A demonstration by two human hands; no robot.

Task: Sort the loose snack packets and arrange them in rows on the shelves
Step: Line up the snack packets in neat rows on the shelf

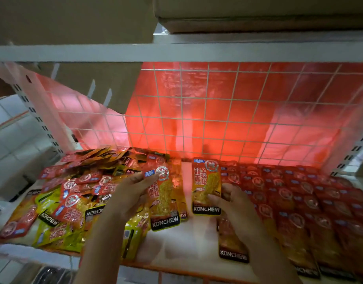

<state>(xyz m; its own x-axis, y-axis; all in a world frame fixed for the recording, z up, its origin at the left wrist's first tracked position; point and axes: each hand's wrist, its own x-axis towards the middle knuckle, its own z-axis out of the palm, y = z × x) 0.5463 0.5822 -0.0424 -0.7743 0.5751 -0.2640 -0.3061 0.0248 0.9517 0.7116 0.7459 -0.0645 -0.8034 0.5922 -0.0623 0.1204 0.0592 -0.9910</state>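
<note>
While the left hand (128, 198) grips a small stack of orange "KONCHEW" snack packets (164, 201) by its left edge, I see the right hand (235, 203) pinching a single matching orange packet (206, 185) upright, thumb on its front. Between them lies a bare strip of white shelf (188, 238). A loose heap of red and yellow packets (70, 197) crowds the left; neat red rows (311, 201) fill the right, up to the white wire grid back (217, 111).

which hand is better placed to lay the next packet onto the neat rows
Right. The right hand already holds a single KONCHEW packet upright beside the sorted rows on the right. The left hand holds packets over the loose pile, farther away.
</note>
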